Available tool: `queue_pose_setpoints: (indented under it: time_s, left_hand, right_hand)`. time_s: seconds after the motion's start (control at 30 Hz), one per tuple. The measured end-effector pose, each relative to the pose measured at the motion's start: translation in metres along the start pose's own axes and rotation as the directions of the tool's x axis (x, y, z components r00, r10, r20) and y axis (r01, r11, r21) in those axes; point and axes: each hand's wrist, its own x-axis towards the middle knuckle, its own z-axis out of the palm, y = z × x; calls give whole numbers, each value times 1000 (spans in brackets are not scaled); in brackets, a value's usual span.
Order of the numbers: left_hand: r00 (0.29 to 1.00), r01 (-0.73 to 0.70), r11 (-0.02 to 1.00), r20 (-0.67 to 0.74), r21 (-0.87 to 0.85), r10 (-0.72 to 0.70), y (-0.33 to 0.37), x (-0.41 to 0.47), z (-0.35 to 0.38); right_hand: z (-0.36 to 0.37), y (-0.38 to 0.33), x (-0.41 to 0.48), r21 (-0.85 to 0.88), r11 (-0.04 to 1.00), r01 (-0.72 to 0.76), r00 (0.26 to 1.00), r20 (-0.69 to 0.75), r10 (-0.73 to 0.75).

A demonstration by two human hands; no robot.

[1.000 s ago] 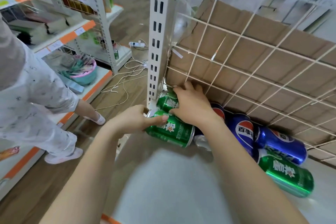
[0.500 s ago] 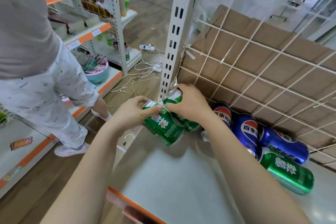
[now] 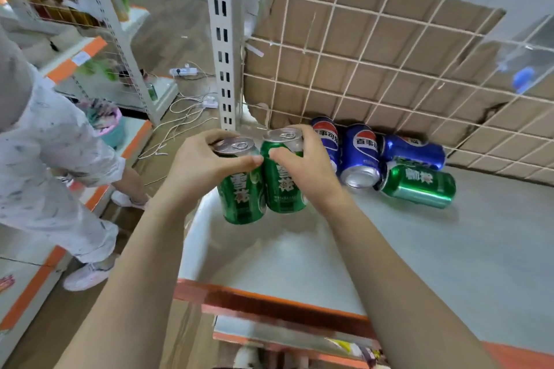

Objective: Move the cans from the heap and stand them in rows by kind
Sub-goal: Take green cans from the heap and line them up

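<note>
Two green cans stand upright side by side near the left end of the white shelf (image 3: 449, 263). My left hand (image 3: 207, 165) grips the left green can (image 3: 241, 198) around its top. My right hand (image 3: 302, 165) grips the right green can (image 3: 284, 189) the same way. To the right, against the wire grid, lies the heap: three blue cans (image 3: 361, 156) on their sides and one green can (image 3: 419, 186) lying in front of them.
A wire grid backed by cardboard (image 3: 374, 63) closes the shelf's back. A white slotted upright post (image 3: 223, 39) stands at the back left corner. The shelf's orange front edge (image 3: 269, 299) is near me. A person in pale clothes (image 3: 51, 153) stands at the left in the aisle.
Both green cans were lying tilted in my hands by the post; now they are turned upright and stand side by side, nearer to me on the shelf.
</note>
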Motion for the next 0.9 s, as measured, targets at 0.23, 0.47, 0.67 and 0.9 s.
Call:
queue_pose_setpoints:
  time_s: [0.23,0.47,0.67,0.9]
  left_hand:
    - [972,-180,982,162,58,169,40,-27,55]
    - [879,-381,923,331,54,344,94,-86,159]
    - [774,-527,850,426,21,469,136,-167,288]
    - [650,-570,811,531,-132,543,177,-257,431]
  right_hand:
    - [-69,19,-54,67,998,9,989,-147,1]
    - [-187,48,-135,-1,1000,16,938,-345,-15]
    - [-319,89,-235,-225,974,5,885,-453,-110]
    - [-446,144,-341,-283,958,-44,777,-613,-146]
